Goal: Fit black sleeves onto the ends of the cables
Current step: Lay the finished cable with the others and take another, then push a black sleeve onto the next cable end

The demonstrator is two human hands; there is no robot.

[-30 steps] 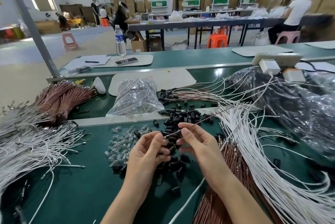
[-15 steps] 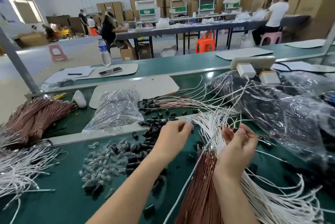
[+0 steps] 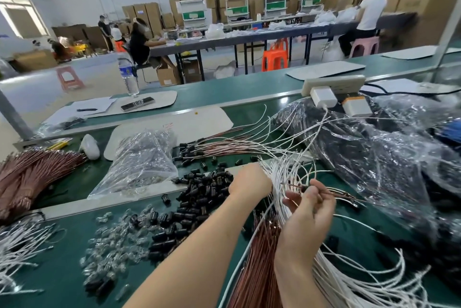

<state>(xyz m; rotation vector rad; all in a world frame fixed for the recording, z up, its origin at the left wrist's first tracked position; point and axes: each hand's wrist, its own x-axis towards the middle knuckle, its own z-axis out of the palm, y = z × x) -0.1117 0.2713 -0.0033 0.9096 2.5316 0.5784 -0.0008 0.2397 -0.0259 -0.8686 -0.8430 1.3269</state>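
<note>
Loose black sleeves (image 3: 204, 188) lie heaped on the green belt at centre. My left hand (image 3: 249, 180) reaches past them to the near ends of the fanned white cables (image 3: 287, 173); its fingers are hidden behind the hand. Between thumb and fingers, my right hand (image 3: 309, 210) pinches a thin copper cable (image 3: 346, 199) whose dark end points right. A thick copper cable bundle (image 3: 259, 265) runs under my right forearm. Copper cables fitted with black sleeves (image 3: 212, 151) lie behind the heap.
A clear bag (image 3: 144, 160) sits left of the sleeves, with clear sleeves (image 3: 112, 245) scattered in front. Copper (image 3: 32, 173) and white (image 3: 20, 245) bundles lie at far left. A large plastic bag (image 3: 374, 158) and power strip (image 3: 334, 83) fill the right. A water bottle (image 3: 128, 75) stands behind.
Both hands left the spot over the sleeve heap and moved right to the cable bundles. My right hand now pinches a copper cable over the white cables.
</note>
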